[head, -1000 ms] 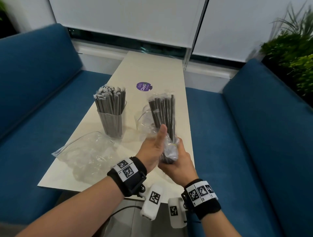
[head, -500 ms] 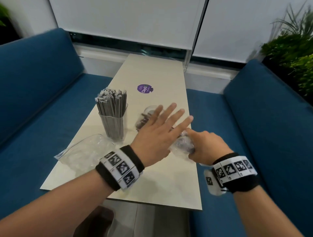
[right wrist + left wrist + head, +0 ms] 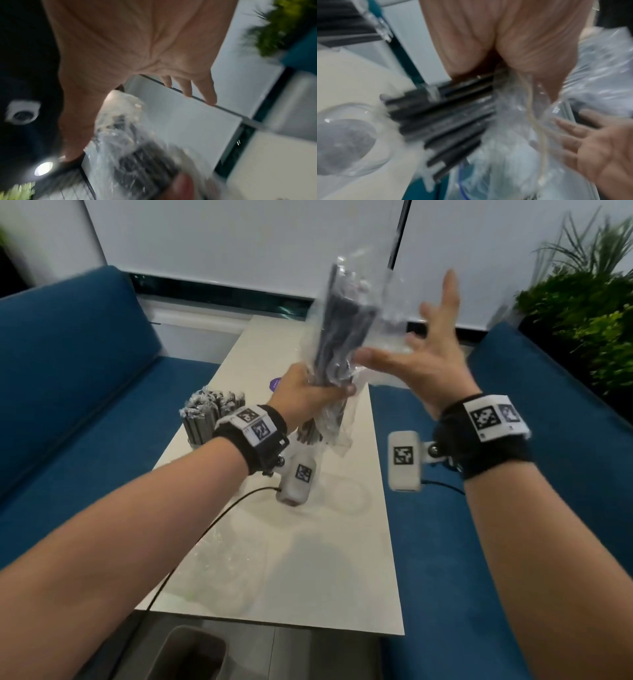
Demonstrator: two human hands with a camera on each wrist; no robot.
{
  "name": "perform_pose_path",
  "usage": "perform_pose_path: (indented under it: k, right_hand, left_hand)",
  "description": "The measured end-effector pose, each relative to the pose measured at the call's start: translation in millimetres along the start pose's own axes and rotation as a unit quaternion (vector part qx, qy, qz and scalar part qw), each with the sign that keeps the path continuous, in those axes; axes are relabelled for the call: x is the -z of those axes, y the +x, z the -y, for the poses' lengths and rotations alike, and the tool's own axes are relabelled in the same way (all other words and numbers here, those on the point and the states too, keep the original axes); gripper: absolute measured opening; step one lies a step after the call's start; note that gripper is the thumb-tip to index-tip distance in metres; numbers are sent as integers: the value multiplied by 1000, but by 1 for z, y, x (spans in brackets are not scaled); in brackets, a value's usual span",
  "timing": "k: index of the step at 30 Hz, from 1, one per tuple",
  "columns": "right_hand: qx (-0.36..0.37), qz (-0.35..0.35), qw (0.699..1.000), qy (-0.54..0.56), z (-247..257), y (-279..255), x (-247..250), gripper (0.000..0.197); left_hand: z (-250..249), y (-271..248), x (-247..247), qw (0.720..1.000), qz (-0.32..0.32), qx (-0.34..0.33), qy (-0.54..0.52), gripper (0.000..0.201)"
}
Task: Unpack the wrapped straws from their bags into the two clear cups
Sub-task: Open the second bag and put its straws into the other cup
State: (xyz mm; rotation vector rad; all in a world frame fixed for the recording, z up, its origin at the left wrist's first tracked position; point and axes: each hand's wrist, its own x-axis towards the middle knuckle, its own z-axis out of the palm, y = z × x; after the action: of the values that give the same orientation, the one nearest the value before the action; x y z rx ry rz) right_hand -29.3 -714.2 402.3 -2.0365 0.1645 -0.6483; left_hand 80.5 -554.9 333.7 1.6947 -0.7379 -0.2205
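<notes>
My left hand (image 3: 318, 392) grips a clear bag (image 3: 346, 313) of dark wrapped straws around its middle and holds it upright above the table. Straw ends (image 3: 445, 115) stick out of the bag's lower end, close above an empty clear cup (image 3: 346, 142). To the right of the bag's upper part is my right hand (image 3: 418, 350), fingers spread, its thumb against the loose plastic (image 3: 123, 121). A second clear cup (image 3: 205, 422), packed with wrapped straws, stands on the table's left side. In the head view my left wrist hides the empty cup.
An empty crumpled bag (image 3: 222, 559) lies on the cream table (image 3: 335, 577) near its front left. Blue sofas (image 3: 68, 378) flank the table on both sides. A plant (image 3: 589, 313) stands at the right, and a grey bin (image 3: 191, 652) sits below the table's front edge.
My left hand, open over the cup half a second ago, now grips the bag and has lifted it. My right hand let go of the bag's end and opened beside it.
</notes>
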Motion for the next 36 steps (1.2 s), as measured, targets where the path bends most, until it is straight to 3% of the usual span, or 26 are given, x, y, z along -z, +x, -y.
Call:
perform_pose_path:
  k: [2,3,5,7,9,13,20,25,31,33,35,36]
  right_hand:
    - [-26,43,996,70,1,12,-24,148]
    - [-15,53,997,49,1,17,-35,131]
    - [-6,29,1000,-10,-1,29,-55,89]
    - [-18,-6,1000,-25,-6,38,-70,71]
    - [-41,-27,999,-4,-18,45,-80,69]
    - [-65,-41,997,26,-44,54,-99,70]
    - [-87,-59,990,97,-57,58,-118,66]
    - [-73,-47,991,106,-69,54,-125,71]
    - [-98,23,991,91,-94,39,-129,71]
    - [-116,48,991,52,-96,39,-127,75]
    - [-119,84,989,3,-87,43,-121,62]
    - [-107,96,989,-26,-82,46,-116,45]
  left_hand:
    - [3,18,0,1000,6,-7,14,33]
    - [4,25,0,999,15,-3,30,36]
    - [13,39,-2,999,23,15,38,38]
    - [21,48,0,996,24,22,80,47]
    - [25,50,2,992,20,22,119,56]
    - [38,42,3,993,-80,25,79,100]
    - [43,35,16,993,-27,34,106,74]
    - [53,32,16,994,-18,25,102,76]
    - [76,21,12,993,18,69,95,87]
    - [76,22,12,991,24,80,107,79]
    - [73,26,15,990,-9,87,114,72]
    - [71,27,17,989,-31,90,114,77]
